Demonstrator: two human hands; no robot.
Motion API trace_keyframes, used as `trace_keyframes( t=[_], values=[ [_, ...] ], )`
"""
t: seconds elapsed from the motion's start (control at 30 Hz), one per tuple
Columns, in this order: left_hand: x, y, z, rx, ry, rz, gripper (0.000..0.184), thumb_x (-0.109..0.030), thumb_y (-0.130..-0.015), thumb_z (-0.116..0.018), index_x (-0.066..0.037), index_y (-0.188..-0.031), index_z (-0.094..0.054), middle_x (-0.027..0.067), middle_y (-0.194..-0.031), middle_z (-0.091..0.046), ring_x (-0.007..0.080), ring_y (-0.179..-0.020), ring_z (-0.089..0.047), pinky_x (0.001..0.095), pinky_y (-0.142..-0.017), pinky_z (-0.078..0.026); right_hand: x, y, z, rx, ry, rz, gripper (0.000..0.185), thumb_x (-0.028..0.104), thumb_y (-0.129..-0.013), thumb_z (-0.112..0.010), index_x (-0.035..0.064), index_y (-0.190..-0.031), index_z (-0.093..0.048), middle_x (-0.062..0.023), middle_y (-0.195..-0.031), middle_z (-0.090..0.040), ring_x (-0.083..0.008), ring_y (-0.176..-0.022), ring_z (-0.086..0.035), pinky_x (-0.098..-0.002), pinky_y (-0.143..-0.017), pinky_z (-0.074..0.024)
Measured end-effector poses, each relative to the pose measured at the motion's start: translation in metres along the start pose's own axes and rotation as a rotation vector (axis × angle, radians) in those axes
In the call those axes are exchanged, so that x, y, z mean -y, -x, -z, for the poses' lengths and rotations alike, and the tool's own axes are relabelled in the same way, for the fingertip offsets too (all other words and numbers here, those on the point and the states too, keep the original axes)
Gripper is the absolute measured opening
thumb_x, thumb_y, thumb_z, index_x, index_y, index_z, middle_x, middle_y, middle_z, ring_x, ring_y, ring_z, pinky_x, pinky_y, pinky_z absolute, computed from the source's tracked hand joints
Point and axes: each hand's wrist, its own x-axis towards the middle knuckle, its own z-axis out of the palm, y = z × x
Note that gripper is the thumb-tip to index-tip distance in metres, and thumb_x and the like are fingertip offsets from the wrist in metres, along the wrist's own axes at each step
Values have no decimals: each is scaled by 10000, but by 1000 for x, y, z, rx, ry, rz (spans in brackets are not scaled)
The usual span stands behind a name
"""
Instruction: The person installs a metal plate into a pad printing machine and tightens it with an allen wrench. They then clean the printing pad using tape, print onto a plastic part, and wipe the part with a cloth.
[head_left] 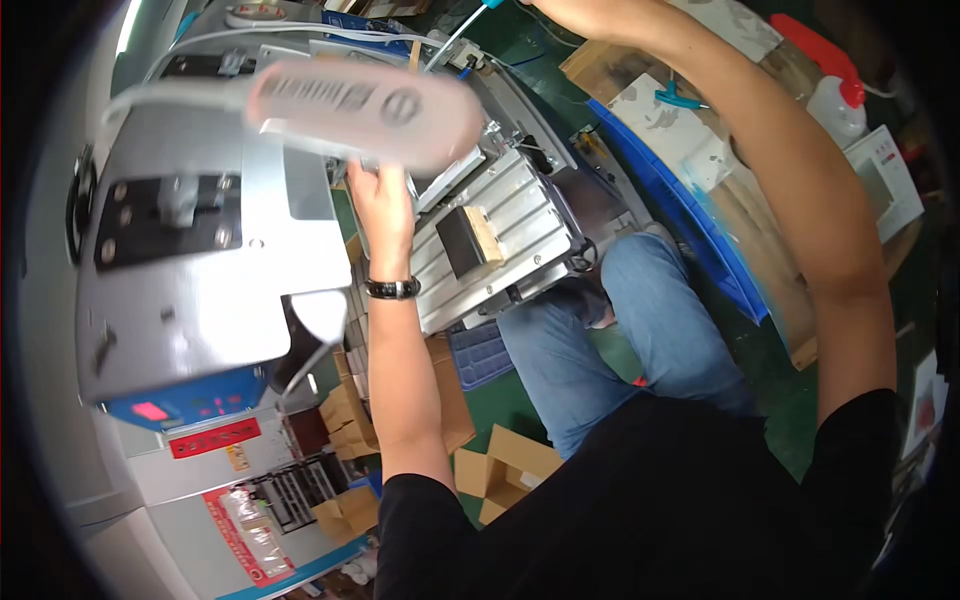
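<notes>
My left hand (385, 205), with a dark bracelet at the wrist, reaches up beside the silver machine (180, 290). Its fingertips are hidden behind a blurred pale pink device (370, 115) close to the camera, so I cannot tell what they touch. My right hand (565, 12) is at the top edge, partly cut off. It is closed near the teal handle of a long-shafted driver (462, 38), whose shaft slants down toward the machine parts. Below the hands, a black-and-wood block (468, 243) lies on the slotted metal bed (535, 205).
Right of the bed runs a blue tray (690, 215) along a worn wooden bench (745, 225). A teal T-handle tool (680, 97) and a red-topped spray bottle (838, 108) are on that bench. Cardboard boxes (505, 465) stand on the green floor near my legs (590, 360).
</notes>
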Motion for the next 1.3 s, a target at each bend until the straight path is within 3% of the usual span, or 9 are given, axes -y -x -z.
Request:
trace_keyframes(
  t=[0.33,0.7,0.8,0.83,0.9,0.93,1.0,1.1,1.3],
  values=[
    [8,48,42,-110,-94,97,465,-349,-1082,-620,49,-1319,-651,105,-1204,-690,159,-1018,-631,281,-891,-506,73,17,3,112,-517,-632,365,342,-1092,-484,60,-942,-660,-17,-694,-529,-118,-467,-335,-301,-398,-240],
    [-24,176,120,-230,-56,82,368,-206,-1051,-662,-1,-1356,-644,105,-1193,-688,171,-1016,-630,284,-917,-505,-93,-35,27,869,-1164,-504,283,319,-1075,-535,100,-1029,-708,10,-643,-495,-93,-460,-326,-251,-407,-216],
    [-33,191,137,-448,94,-22,370,-177,-1050,-650,-12,-1380,-619,105,-1217,-680,173,-1051,-624,290,-943,-497,-217,-49,27,342,-1163,-590,269,325,-1062,-567,127,-1140,-732,-12,-688,-558,-107,-482,-404,-250,-421,-280],
    [-36,192,143,-595,156,-120,373,-168,-1053,-638,-14,-1391,-603,104,-1222,-676,176,-1082,-620,296,-962,-493,-169,-31,-35,167,-1153,-606,277,327,-1057,-578,136,-1176,-740,-20,-704,-579,-111,-489,-430,-249,-426,-302],
    [-67,182,159,-663,175,-248,429,-175,-1060,-629,-15,-1447,-540,106,-1245,-654,184,-1157,-603,306,-1019,-479,-157,-23,-16,875,-1748,-260,367,333,-1015,-655,82,-1274,-719,-159,-984,-714,-244,-769,-619,-495,-634,-507],
    [-83,177,166,-696,178,-247,429,-175,-1060,-629,-15,-1447,-540,106,-1245,-654,184,-1157,-603,306,-1019,-479,-97,16,16,910,-1728,-259,367,333,-1015,-655,82,-1274,-719,-159,-984,-714,-244,-769,-619,-495,-634,-507],
    [-109,156,173,-698,177,-405,513,-220,-1042,-664,-7,-1475,-490,129,-1319,-608,238,-1233,-594,350,-1066,-468,9,55,62,225,-609,-414,251,286,-1089,-587,46,-1110,-658,-12,-739,-540,-83,-584,-429,-239,-535,-286],
    [-130,126,167,-630,4,-455,758,-308,-963,-804,-19,-1533,-395,157,-1425,-536,303,-1274,-594,381,-1089,-491,19,121,59,-8,-331,-481,283,339,-1059,-629,94,-1125,-753,1,-691,-585,-74,-631,-518,-249,-567,-396],
    [-144,100,148,-685,-134,-387,1093,-451,-800,-940,-67,-1584,-281,191,-1446,-502,322,-1310,-594,421,-1022,-603,68,294,53,119,226,-238,320,86,-948,-674,42,-1262,-718,-83,-1060,-731,-194,-849,-632,-304,-747,-487]
  ],
)
